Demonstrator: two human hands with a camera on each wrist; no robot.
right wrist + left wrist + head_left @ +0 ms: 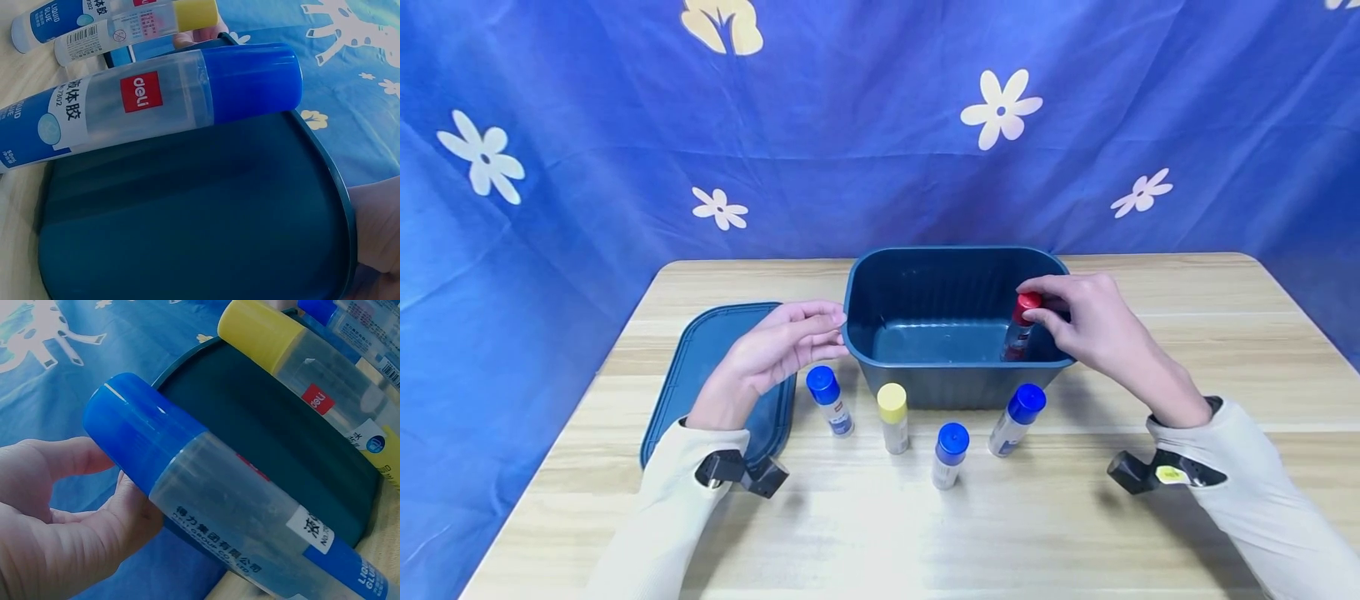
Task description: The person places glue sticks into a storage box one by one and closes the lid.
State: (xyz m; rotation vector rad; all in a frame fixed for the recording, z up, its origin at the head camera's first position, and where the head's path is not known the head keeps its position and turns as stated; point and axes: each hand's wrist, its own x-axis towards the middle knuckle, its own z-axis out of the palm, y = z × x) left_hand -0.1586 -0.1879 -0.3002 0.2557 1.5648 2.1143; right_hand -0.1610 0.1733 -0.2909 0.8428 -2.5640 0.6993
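Observation:
In the head view my right hand (1093, 321) pinches the red cap of a glue bottle (1018, 333) between thumb and fingers. That bottle stands nearly upright in the right end of a dark teal plastic bin (958, 383). At the bin's left rim, my left hand (782, 346) holds the edge with thumb and fingertips. Blue-capped glue bottles (831, 400) and a yellow-capped glue bottle (892, 417) stand in front of the bin. In the right wrist view, the bin wall and a blue-capped bottle (169, 97) hide the red-capped bottle and most of my right hand (378, 225).
A teal lid (715, 342) lies flat on the wooden table (880, 542), partly under my left forearm. Two more blue-capped bottles (951, 454) stand close in front of the bin. Behind the table hangs a blue curtain (865, 167) with pale flowers.

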